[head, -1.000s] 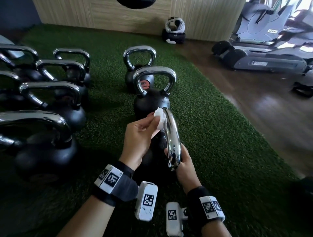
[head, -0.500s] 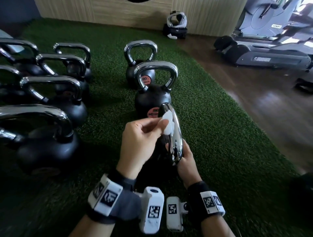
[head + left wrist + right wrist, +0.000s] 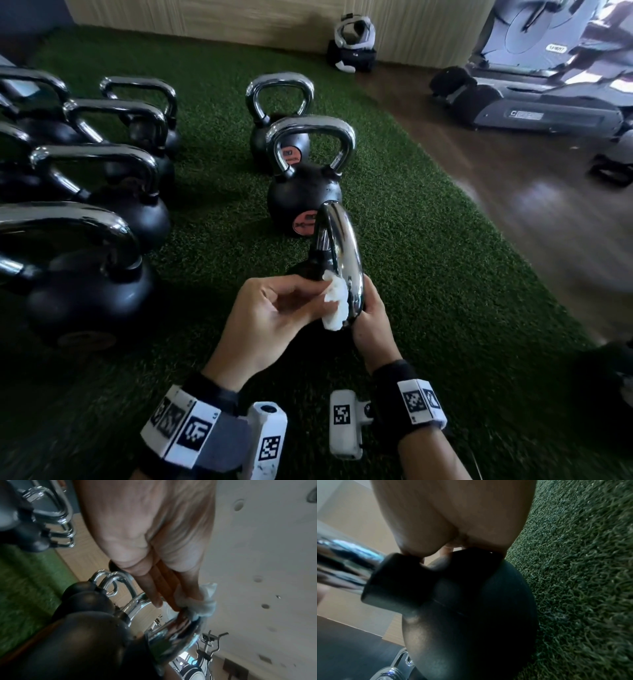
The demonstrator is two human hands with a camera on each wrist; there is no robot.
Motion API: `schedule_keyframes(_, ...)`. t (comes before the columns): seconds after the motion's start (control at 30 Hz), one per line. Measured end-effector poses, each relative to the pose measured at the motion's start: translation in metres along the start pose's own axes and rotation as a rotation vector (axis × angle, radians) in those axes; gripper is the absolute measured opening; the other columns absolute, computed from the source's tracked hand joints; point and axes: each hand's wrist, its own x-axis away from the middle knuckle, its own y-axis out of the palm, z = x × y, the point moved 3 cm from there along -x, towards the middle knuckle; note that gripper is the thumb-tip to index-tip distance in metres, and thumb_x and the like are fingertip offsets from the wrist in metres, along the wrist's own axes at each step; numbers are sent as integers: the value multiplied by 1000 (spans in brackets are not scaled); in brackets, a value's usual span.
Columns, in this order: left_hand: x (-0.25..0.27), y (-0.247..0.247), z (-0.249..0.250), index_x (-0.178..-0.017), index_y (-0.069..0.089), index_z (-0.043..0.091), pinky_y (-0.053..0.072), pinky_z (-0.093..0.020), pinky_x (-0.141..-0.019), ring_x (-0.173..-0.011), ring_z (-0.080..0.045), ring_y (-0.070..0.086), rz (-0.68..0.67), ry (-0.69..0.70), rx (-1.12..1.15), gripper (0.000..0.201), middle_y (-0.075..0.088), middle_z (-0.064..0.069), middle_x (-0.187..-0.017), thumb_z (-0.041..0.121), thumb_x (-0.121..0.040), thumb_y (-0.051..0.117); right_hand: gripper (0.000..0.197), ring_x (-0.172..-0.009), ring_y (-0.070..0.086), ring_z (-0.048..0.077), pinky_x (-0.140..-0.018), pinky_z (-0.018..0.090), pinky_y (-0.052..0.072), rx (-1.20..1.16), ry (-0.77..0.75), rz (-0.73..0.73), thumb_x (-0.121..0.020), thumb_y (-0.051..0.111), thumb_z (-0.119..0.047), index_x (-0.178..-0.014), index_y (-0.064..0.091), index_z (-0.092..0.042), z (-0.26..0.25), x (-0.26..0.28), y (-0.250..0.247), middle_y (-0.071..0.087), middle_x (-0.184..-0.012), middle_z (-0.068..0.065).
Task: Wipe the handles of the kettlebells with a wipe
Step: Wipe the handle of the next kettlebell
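Head: no legible label; kettlebell (image 3: 301, 202) orange sticker unreadable

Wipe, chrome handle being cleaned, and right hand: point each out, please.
wipe (image 3: 334, 306), head view, bunched middle.
chrome handle (image 3: 344, 240), head view, top curve.
right hand (image 3: 371, 320), head view, back of hand.

The head view looks forward and down over the turf (image 3: 428, 274). Both wrist views sit very near, the left facing 5 o'clock, the right 6 o'clock. All three share the nearest kettlebell (image 3: 340, 250) (image 3: 96, 639) (image 3: 471, 608).
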Motion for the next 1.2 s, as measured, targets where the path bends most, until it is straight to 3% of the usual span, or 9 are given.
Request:
schedule_keyframes(0.23, 5, -2, -5, -94, 80, 31, 58, -17, -81, -88, -4, 77, -52, 118, -136, 19, 79, 18, -93, 26, -75, 82, 53, -128, 61, 34, -109, 62, 47, 11, -14, 6, -85, 76, -34, -136, 61, -29, 4, -1, -2, 64, -135, 11)
schedule_keyframes(0.4, 10, -2, -22, -99, 81, 16, 59, -18, -84, -89, -1, 76, -39, 185, -220, 24, 78, 20, -95, 22, -76, 83, 53, -126, 61, 38, -108, 63, 47, 5, -5, 10, -79, 76, -34, -130, 64, -28, 3, 0, -3, 65, -132, 15)
schedule_keyframes(0.5, 14, -2, -27, -100, 81, 17, 59, -19, -86, -91, 3, 74, -4, 219, -308, 25, 77, 19, -98, 23, -76, 84, 55, -126, 61, 38, -109, 62, 47, -20, -9, 20, -73, 73, -29, -128, 65, -24, 1, 2, -3, 65, -133, 13)
schedule_keyframes(0.63, 12, -5, -25, -100, 83, 21, 59, -19, -84, -92, 1, 75, -27, 142, -292, 21, 78, 18, -97, 23, -79, 83, 48, -124, 64, 32, -108, 61, 48, 82, -34, -16, -83, 73, -25, -130, 66, -25, -14, 3, -6, 68, -130, 10)
schedule_keyframes(0.77, 0, -18, -16, -101, 82, 17, 56, -17, -81, -89, -8, 77, 16, 3, -87, 20, 81, 8, -95, 18, -81, 79, 29, -103, 71, 16, -89, 49, 61, 240, -134, 169, -88, 75, -38, -117, 75, -35, -59, 19, -23, 74, -116, -5)
schedule_keyframes(0.87, -8, -25, 2, -96, 79, 12, 55, -14, -76, -81, -7, 75, 111, -44, 142, 21, 81, 0, -89, 11, -74, 78, 26, -69, 64, 12, -60, 30, 55, 268, -415, 345, -87, 82, -20, -111, 79, -29, -119, 50, -35, 72, -106, -10)
schedule_keyframes(1.0, -15, -22, 19, -84, 79, 16, 57, -16, -70, -73, -8, 73, 168, -93, 316, 20, 79, -4, -80, 14, -64, 78, 30, -57, 60, 15, -55, 22, 48, 258, -530, 51, -81, 84, -27, -111, 80, -24, -170, 71, -22, 76, -106, -10)
schedule_keyframes(1.1, -16, -14, 32, -76, 82, 18, 56, -16, -69, -71, -7, 72, 111, -49, 322, 15, 79, -4, -77, 15, -62, 79, 39, -67, 70, 18, -65, 39, 62, 217, -444, -56, -76, 85, -38, -113, 80, -27, -177, 73, -16, 76, -115, -16)
schedule_keyframes(1.2, -17, -7, 36, -78, 84, 22, 57, -18, -74, -76, -9, 74, 92, -28, 313, 17, 79, -3, -81, 19, -62, 80, 43, -73, 73, 24, -66, 52, 63, 153, -364, -84, -73, 86, -36, -114, 80, -26, -178, 73, -15, 76, -115, -13)
